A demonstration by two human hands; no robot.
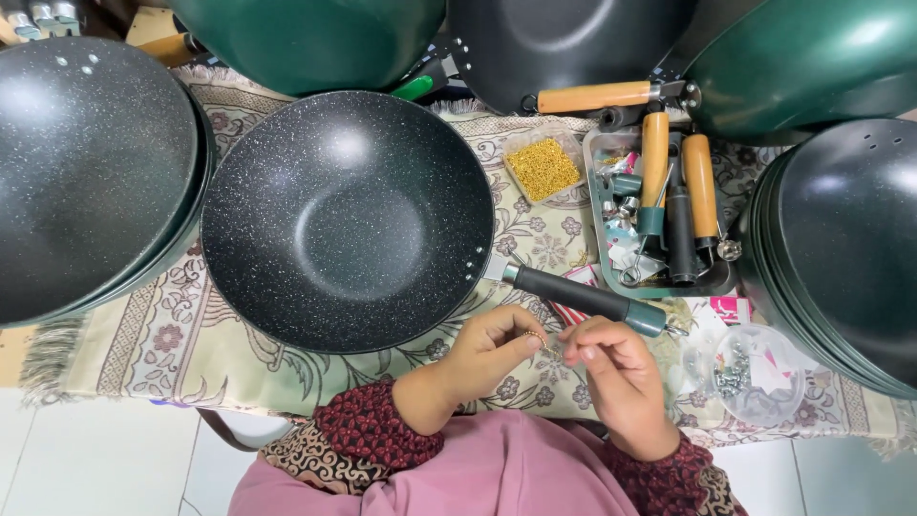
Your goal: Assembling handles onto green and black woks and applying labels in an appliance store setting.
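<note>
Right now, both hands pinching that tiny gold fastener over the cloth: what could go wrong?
1. The small gold fastener, pinched between left hand and right hand, could slip and vanish into the patterned cloth.
2. The open tub of gold parts sits beside the wok; shifting the wok might tip it.
3. The wok's dark handle lies just above the hands; a knock could swing it.

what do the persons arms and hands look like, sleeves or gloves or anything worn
Both hands are bare: no gloves, and no rings or watch that I can make out on the left hand or right hand. Each forearm wears a dark red sleeve with a fine floral print, ending at the wrist. A plain pink cloth drapes between them.
</note>
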